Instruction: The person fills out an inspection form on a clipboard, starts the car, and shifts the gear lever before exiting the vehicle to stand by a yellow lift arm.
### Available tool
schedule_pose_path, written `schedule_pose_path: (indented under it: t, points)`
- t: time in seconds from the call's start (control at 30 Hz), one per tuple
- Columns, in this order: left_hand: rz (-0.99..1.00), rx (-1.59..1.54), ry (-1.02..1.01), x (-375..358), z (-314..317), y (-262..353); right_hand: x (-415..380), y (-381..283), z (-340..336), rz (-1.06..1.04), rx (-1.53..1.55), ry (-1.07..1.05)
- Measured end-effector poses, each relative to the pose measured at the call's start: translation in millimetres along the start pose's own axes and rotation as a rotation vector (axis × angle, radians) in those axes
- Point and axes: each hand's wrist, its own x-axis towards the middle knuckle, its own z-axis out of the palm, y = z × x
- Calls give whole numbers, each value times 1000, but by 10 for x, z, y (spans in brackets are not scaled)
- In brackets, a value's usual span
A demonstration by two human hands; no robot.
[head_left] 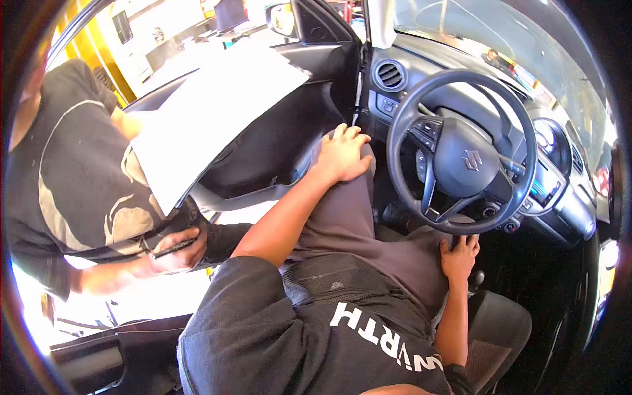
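Observation:
My left hand (341,153) lies on my left knee with its fingers spread, holding nothing. On my right thigh rests my right hand (459,257), its fingers stretched out and apart, also without anything in it. Both hands are off the black steering wheel (466,157), which has a silver emblem at its centre. The wheel's lower rim is just above my right hand. Dark grey trousers (342,214) cover my legs. A gear lever knob (479,276) shows beside my right wrist.
A person in a dark shirt (85,178) stands at the open car door (263,151), with large white paper sheets (217,105) and a dark pen-like object (174,247) in one hand. The dashboard (421,59) is ahead; a seat (500,336) is at right.

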Motion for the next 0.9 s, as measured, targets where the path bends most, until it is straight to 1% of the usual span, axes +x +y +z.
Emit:
schedule_pose_path:
  t: [0.03,0.07,0.1,0.13,0.17,0.2,0.27,0.3,0.33,0.37,0.4,0.43,0.47,0.5,0.53,0.57,0.6,0.63,0.67,0.7,0.73,0.8,0.9]
  points:
    - [-12,-2,68,-39,45,30,12,0,-21,2,3,24]
    - [-18,-14,87,-48,77,60,35,16,-36,6,6,48]
    - [-15,30,103,-98,-128,-183,-44,-297,64,17,38,45]
    - [-33,20,112,-75,-97,-117,33,-224,31,16,14,34]
    - [-47,29,113,-64,-112,-106,65,-230,36,20,7,15]
    - [-66,21,53,-37,-131,-23,118,-191,-69,-26,-48,41]
    - [-49,69,44,-74,-131,-4,79,-199,-208,-104,-123,61]
    - [-42,101,29,-124,-144,-38,78,-244,-402,-101,-64,-207]
    - [-24,86,-8,-180,-189,-80,160,-282,-750,-102,-11,-474]
    - [-35,51,3,-258,-229,-97,226,-314,-1073,-98,39,-739]
    - [-41,14,10,-355,-260,-90,196,-391,-1307,-269,95,-715]
    - [-42,-28,19,-420,-261,-61,114,-707,-1797,-386,210,-725]
    - [-67,-40,32,-464,-235,-33,57,-916,-2038,-647,491,-597]
    - [-92,-52,47,-505,-214,0,41,-1138,-2205,-819,576,-467]
    - [-117,-62,65,-526,-211,27,35,-1425,-2494,-980,519,-366]
    - [-145,-61,61,-530,-210,55,64,-1667,-2612,-1109,557,-302]
    - [-176,-61,58,-519,-196,90,40,-1952,-2739,-1152,608,-282]
    - [-209,-59,59,-495,-178,107,84,-2216,-2743,-1242,732,-251]
    - [-207,-55,41,-441,-125,82,110,-2488,-2822,-1335,711,-132]
    - [-169,-42,80,-410,13,9,219,-2743,-2788,-1411,663,-74]
    - [-156,-32,51,-400,5,26,247,-2979,-2719,-1400,642,90]
    - [-133,-10,-11,-402,-32,58,269,-3433,-2713,-1381,737,10]
    - [-174,-16,-8,-488,-204,161,335,-3936,-2522,-1500,645,156]
